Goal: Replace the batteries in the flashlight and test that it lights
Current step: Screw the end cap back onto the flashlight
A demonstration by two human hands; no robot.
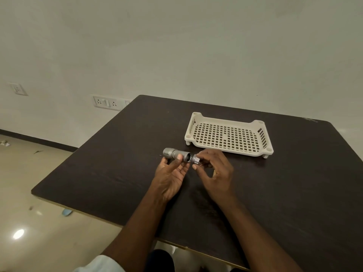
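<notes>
Just above the dark table (pixel 117 173), the left hand (pixel 170 173) grips the flashlight (pixel 175 153) lying crosswise, its open rear end facing the right hand (pixel 214 169), which pinches the tail cap (pixel 195 159) just off that opening, near the cream tray (pixel 227 134).

You are working in what appears to be a sparsely furnished office or institutional room. A dark laminate worktop (pixel 255 193) is standing against a plain off-white wall (pixel 176 46). Switch-and-socket plates (pixel 107 103) are sitting low on that wall. Polished tile flooring (pixel 29 183) is carrying scattered debris and reflecting an overhead light.
</notes>
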